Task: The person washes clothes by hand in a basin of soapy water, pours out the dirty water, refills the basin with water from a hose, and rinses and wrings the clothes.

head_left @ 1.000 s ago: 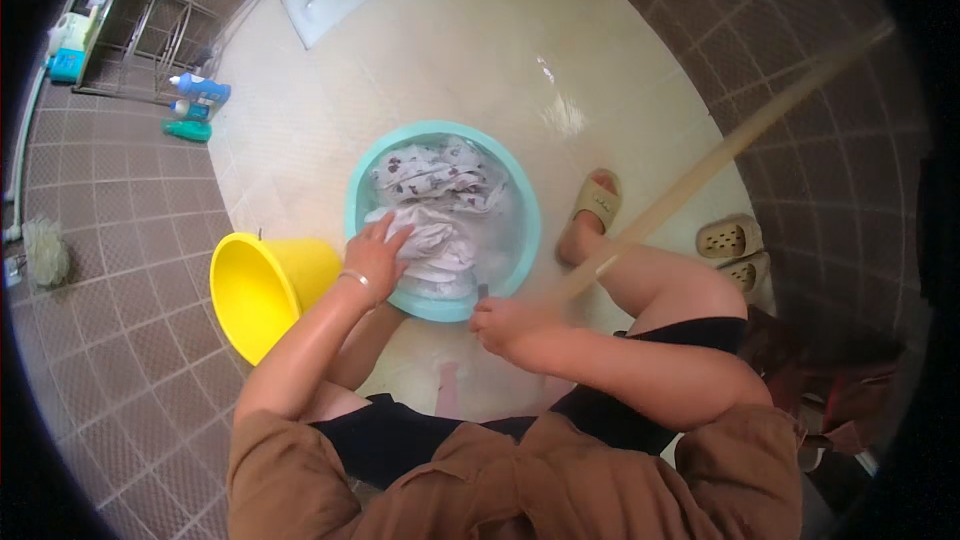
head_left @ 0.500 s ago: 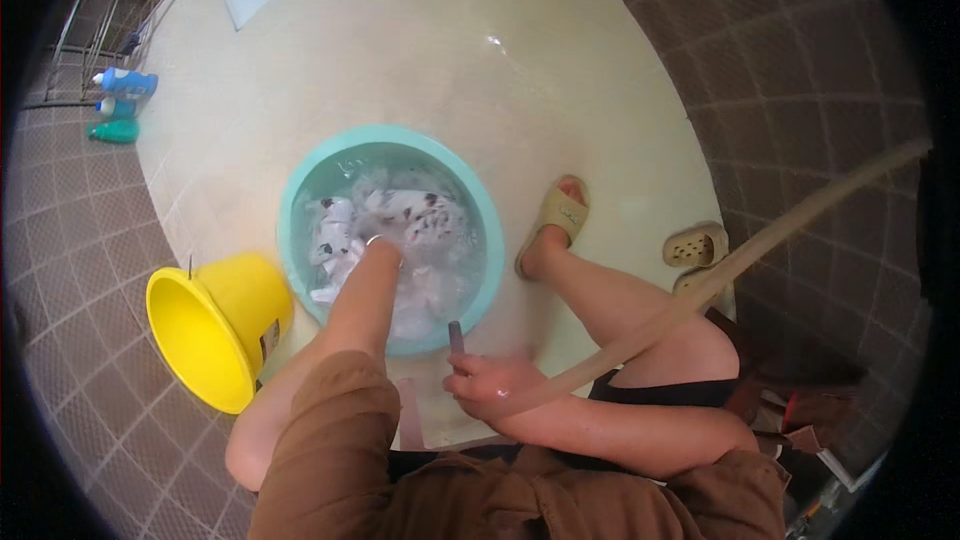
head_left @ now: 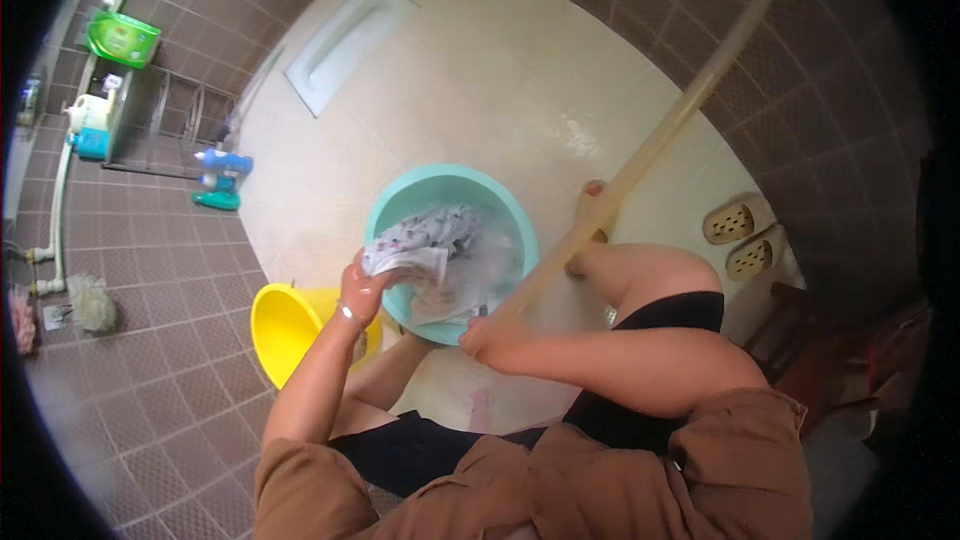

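A turquoise basin stands on the floor with water and wet fabric in it. Over its left side, my left hand is closed around a white patterned cloth, lifted partly out of the water. The cloth's kind of garment cannot be made out. At the basin's near right edge, my right hand grips a beige hose close to its end, with a short grey tip over the rim. The hose rises across the view to the upper right.
Beside the basin on the left is a yellow bucket. Beige clogs lie by the right wall. Bottles stand along the left wall near a metal rack. A white squat toilet is set in the floor farther off.
My left hand has come up out of the water, raising the patterned cloth at the basin's left. My right hand still holds the hose. The whole view has shifted.
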Available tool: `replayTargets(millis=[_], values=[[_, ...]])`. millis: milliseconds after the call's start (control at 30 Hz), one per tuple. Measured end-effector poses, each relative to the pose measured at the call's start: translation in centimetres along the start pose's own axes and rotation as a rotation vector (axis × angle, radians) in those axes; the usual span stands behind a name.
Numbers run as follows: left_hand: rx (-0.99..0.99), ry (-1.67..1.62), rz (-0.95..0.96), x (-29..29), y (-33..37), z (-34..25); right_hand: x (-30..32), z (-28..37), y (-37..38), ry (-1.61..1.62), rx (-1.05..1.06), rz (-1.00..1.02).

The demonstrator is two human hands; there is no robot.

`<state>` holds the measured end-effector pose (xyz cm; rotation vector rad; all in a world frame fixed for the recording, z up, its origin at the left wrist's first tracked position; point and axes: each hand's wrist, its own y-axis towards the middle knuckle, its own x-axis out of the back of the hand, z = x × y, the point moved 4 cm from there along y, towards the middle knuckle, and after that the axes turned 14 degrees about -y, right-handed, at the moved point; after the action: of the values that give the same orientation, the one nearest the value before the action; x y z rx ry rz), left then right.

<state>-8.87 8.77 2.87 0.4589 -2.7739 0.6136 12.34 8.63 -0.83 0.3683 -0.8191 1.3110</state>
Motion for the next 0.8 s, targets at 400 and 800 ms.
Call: replayTargets(millis=[400, 800], values=[[-0.322, -0.528, -0.083, 3.3, -9.6, -12.7, 0.6, -1.4, -1.1, 0.217, -0.106, 0.097], [0.059, 1.058, 0.217, 1.9, 4.0, 10.0, 3.2, -0.6, -0.8, 0.171, -0.297, 0.307]])
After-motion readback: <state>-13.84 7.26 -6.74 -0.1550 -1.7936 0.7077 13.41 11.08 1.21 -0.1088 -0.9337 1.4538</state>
